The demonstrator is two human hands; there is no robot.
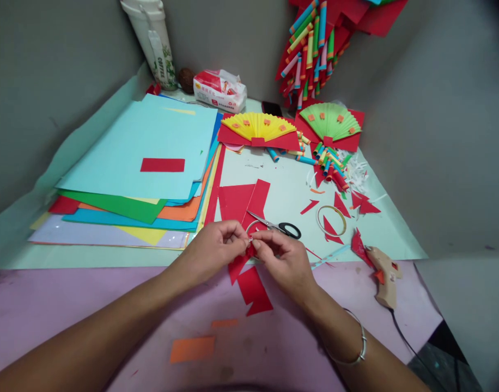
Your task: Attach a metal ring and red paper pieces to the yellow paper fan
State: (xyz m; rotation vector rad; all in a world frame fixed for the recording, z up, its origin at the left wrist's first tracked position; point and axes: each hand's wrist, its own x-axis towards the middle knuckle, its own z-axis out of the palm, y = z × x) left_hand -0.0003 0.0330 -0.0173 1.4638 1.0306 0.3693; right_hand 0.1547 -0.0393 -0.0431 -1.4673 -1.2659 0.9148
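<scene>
My left hand [225, 244] and my right hand [281, 255] meet near the table's middle, thumbs and fingers pinched together. Between the fingertips is something tiny, too small to make out. Just beyond lie scissors [289, 229] with black handles, blades partly spread and pointing left. Red paper pieces [238, 202] lie behind my hands. Another cut red paper piece [255, 291] rests below them. A roll of tape [331, 220] lies flat to the right of the scissors.
Stacked coloured sheets [139, 141] lie left. Behind stand a yellow paper fan [260, 128], a green fan [330, 122] and a tissue pack [220, 91]. A corded glue gun [386, 277] lies right. Rolled paper tubes [329, 163] and scraps litter the right side. An orange strip [192, 348] lies in front.
</scene>
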